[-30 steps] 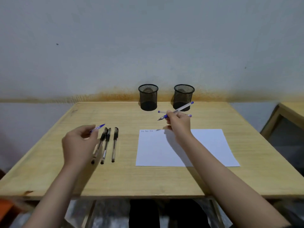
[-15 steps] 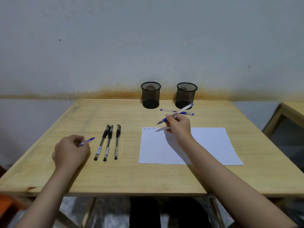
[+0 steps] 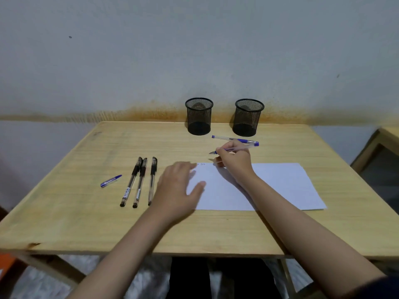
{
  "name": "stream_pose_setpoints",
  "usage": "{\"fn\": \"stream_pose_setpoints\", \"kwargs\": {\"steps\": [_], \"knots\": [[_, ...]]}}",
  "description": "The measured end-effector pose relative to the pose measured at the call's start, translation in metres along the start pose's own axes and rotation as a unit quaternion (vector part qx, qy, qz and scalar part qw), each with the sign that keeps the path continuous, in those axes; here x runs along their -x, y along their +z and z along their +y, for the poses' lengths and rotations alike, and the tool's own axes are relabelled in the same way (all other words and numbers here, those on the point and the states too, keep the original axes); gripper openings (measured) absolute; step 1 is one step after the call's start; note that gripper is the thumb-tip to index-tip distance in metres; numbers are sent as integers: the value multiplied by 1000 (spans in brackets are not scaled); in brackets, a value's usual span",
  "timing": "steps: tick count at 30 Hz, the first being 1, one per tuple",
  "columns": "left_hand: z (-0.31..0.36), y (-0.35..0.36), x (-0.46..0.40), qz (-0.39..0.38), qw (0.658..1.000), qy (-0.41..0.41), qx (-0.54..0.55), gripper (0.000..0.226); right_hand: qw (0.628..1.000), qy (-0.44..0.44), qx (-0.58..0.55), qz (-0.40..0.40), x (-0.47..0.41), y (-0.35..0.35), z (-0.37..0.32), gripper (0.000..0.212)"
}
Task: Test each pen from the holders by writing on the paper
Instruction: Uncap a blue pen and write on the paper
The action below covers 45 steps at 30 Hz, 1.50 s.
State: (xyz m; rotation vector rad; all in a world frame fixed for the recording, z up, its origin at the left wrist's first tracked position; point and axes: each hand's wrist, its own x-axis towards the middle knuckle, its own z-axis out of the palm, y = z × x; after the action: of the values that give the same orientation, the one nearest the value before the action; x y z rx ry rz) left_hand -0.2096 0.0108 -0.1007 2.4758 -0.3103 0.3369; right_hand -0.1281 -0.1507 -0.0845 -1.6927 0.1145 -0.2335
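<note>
My right hand (image 3: 234,161) grips an uncapped blue pen (image 3: 241,149), tip pointing left just above the top edge of the white paper (image 3: 280,186). Faint writing sits at the paper's top left. My left hand (image 3: 179,188) is spread, fingers apart, over the paper's left edge, holding nothing. The pen's blue cap (image 3: 110,181) lies on the table to the left. Three black pens (image 3: 140,182) lie side by side between the cap and my left hand. Another blue pen (image 3: 235,140) lies in front of two black mesh holders (image 3: 199,118) (image 3: 248,117), which look empty.
The wooden table (image 3: 86,223) stands against a grey wall. A second wooden piece of furniture (image 3: 386,137) is at the right edge. My legs show under the table's front edge.
My left hand set the blue cap down on the table left of the black pens and moved right onto the paper's left edge. My right hand lowered the pen slightly.
</note>
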Motion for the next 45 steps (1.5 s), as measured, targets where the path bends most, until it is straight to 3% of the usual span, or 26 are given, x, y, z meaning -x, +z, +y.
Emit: {"fn": "stream_pose_setpoints", "kwargs": {"steps": [3,5,12,21,29,45], "knots": [[-1,19,-5,-119,989,22,-81,61,999,22,20,-15,-5,-2,4,3],[-3,24,-5,-141,984,24,-104,60,998,24,40,-31,-10,-2,5,5],[-3,23,-4,-157,981,30,-111,57,999,24,33,-28,-15,2,10,23],[-2,24,-4,-181,975,22,-125,61,995,-49,81,-32,-14,7,11,19],[-2,25,-4,-171,977,24,-122,71,996,-43,71,-45,-16,7,15,25],[-2,26,-5,-175,976,21,-129,61,994,-21,100,-44,-19,9,14,25]]}}
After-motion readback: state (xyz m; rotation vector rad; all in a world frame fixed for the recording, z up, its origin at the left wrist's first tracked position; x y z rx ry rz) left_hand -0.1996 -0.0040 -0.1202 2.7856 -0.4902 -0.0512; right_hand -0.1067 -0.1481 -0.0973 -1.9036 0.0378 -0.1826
